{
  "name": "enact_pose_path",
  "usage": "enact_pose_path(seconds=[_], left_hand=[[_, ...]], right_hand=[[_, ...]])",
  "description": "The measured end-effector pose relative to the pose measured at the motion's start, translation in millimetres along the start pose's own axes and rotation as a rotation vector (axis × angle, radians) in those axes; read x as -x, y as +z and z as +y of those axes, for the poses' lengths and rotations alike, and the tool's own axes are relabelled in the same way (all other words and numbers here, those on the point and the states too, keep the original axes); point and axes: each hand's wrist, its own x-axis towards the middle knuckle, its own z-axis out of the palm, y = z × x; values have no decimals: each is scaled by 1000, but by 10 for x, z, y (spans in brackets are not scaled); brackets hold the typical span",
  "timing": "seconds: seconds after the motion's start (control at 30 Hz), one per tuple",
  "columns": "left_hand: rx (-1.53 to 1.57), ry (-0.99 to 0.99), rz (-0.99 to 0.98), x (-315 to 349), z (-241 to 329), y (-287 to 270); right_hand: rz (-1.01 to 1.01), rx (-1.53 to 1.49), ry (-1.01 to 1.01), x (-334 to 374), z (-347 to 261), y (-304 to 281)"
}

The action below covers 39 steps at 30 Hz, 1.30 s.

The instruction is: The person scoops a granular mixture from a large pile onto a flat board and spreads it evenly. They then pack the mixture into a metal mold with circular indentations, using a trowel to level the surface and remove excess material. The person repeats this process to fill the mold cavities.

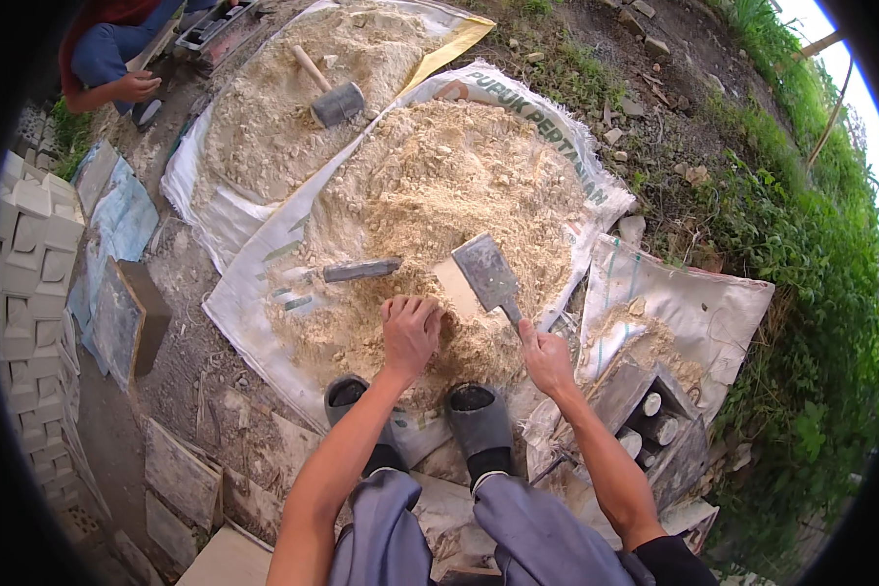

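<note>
My right hand [549, 359] grips the short handle of a flat, grey, paddle-shaped tool [484, 272], its rectangular blade caked with pale dust. A smooth cream-coloured block [455, 286] shows beside and partly under the blade. My left hand [412, 334] is at the near part of a heap of pale, crumbly powder [488, 161], fingers curled downward; whatever they hold is hidden. Just beyond that hand, a grey bar-shaped piece [361, 270] lies on the powder. A white woven sack [254, 283] is spread under the heap.
Farther off, a mallet [338, 104] rests on a second powder heap [254, 146]. A box with round cylinders [654, 428] stands at right. Stacked pale blocks [24, 244] line the left side, near a propped board [117, 322]. Another person [117, 59] crouches at upper left.
</note>
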Motion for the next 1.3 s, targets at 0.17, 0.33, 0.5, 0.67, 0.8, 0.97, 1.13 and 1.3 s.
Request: enact_pose_path(seconds=[0.17,0.33,0.5,0.67,0.8,0.97,1.13,1.3], left_hand=[[0,-132,140,-356,64,-30],[55,-147,188,-569,137,-47],[-23,-56,-33,-454,81,-2],[-49,73,-143,-375,16,3],[0,82,-169,-396,78,41],[37,105,-110,-74,27,-94],[102,87,-203,219,-172,-260],[26,84,-202,249,-46,-221]], right_hand=[[79,-109,-36,31,95,94],[-49,156,78,5,375,228],[-22,24,112,64,193,53],[78,-86,127,-39,60,-20],[-85,71,283,-104,501,235],[-235,-91,446,133,267,204],[-65,-322,158,304,-13,69],[61,-288,-63,63,183,235]])
